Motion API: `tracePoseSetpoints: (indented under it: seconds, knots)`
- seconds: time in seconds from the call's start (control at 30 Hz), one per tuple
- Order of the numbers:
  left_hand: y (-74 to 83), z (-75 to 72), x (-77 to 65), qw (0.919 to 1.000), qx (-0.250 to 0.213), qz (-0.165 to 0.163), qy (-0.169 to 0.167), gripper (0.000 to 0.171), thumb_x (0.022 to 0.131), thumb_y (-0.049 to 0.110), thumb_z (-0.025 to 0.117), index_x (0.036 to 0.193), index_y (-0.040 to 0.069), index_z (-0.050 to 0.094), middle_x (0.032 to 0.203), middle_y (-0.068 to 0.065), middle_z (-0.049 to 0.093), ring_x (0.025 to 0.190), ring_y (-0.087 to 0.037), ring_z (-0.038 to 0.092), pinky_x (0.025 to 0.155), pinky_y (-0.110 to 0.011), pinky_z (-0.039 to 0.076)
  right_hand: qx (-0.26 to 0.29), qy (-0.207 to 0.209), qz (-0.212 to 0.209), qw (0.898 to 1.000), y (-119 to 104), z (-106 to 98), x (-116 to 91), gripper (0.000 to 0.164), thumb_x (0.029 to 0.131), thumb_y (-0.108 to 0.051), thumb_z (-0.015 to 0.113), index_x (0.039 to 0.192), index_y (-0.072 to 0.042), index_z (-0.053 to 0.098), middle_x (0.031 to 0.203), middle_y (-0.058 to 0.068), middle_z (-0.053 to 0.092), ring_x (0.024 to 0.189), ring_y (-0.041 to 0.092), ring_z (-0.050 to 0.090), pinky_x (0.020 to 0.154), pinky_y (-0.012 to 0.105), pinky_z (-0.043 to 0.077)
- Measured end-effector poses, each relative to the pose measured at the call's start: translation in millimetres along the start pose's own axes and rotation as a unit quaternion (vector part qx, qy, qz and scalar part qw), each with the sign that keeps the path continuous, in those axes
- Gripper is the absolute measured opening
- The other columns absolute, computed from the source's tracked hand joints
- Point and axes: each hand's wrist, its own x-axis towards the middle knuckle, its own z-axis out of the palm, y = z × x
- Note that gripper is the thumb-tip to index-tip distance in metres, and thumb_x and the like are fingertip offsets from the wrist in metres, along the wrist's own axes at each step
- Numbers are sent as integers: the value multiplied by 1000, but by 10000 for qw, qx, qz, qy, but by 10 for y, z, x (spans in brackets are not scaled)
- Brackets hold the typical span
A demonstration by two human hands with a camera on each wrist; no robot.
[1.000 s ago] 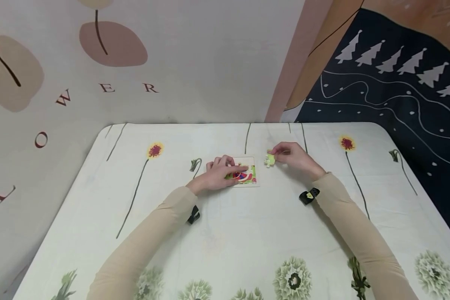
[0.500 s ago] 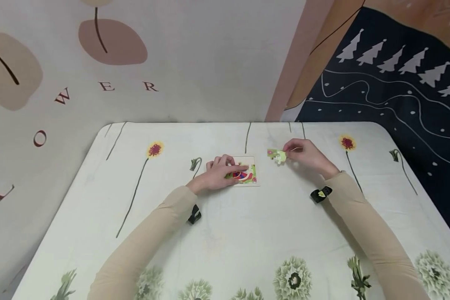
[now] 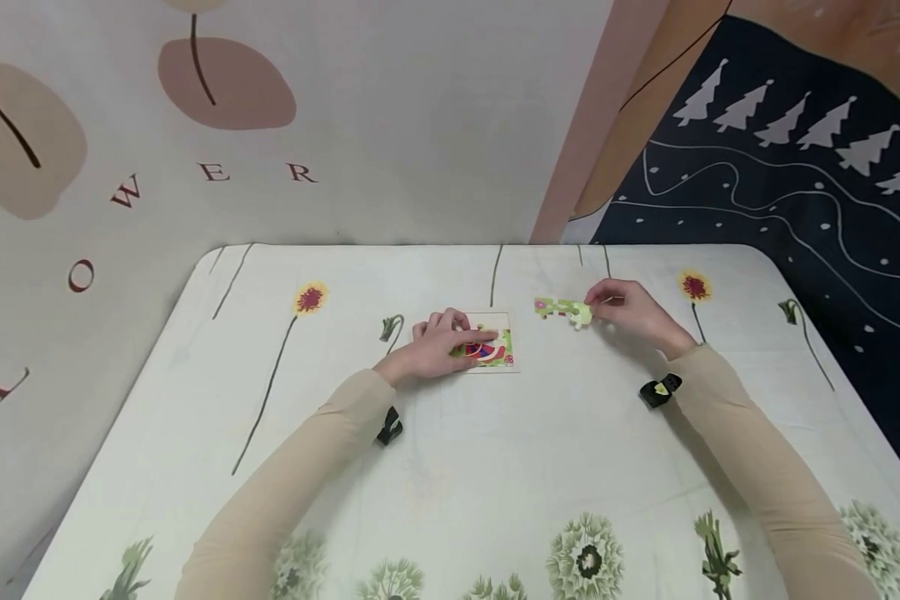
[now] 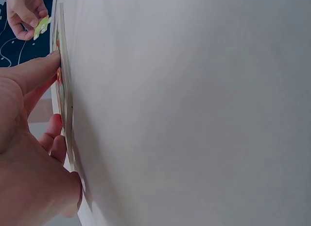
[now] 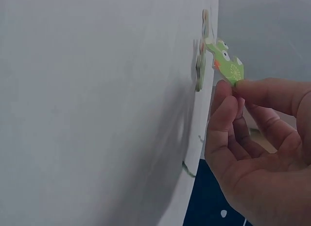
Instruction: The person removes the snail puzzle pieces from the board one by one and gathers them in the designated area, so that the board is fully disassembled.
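Note:
My left hand (image 3: 438, 346) lies over the left part of a small jigsaw puzzle board (image 3: 501, 322) with a pale frame and a red, blue and green picture. In the left wrist view its fingers press on the board's face, and they hide part of the picture. My right hand (image 3: 630, 310) pinches a green jigsaw puzzle piece (image 5: 228, 63) between thumb and fingertips; the piece shows white-and-black eyes and an orange spot. Beside it, to the right of the board, lie loose green puzzle pieces (image 3: 543, 307), one with a pink flower.
A white cloth (image 3: 480, 467) printed with flowers covers the table, whose far edge meets a pale printed backdrop (image 3: 420, 192). Dark fabric with white trees (image 3: 780, 183) hangs at the right. Black camera straps (image 3: 660, 390) sit at the wrists.
My right hand has moved right with the green puzzle piece, uncovering the loose pieces on the table. My left hand has stayed on the board.

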Motion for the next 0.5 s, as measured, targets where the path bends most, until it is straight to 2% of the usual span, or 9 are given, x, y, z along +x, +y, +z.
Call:
tracePoseSetpoints:
  seconds: [0.23, 0.5]
  knots:
    - [-4, -6, 7, 10000, 12, 36, -22, 47, 97, 33, 58, 143, 34, 48, 130, -3, 35, 106, -26, 30, 85, -44, 22, -196, -39, 174, 9996, 21, -53, 3, 16, 94, -1, 56, 108, 5, 61, 109, 20, 59, 100, 28, 52, 95, 44, 39]
    - [-8, -5, 5, 10000, -35, 16, -26, 47, 97, 32, 58, 143, 34, 48, 129, -3, 35, 106, -26, 30, 86, -45, 21, -293, -67, 195, 9994, 56, -117, 26, 16, 95, -1, 55, 108, 7, 60, 108, 22, 58, 99, 30, 50, 94, 44, 38]
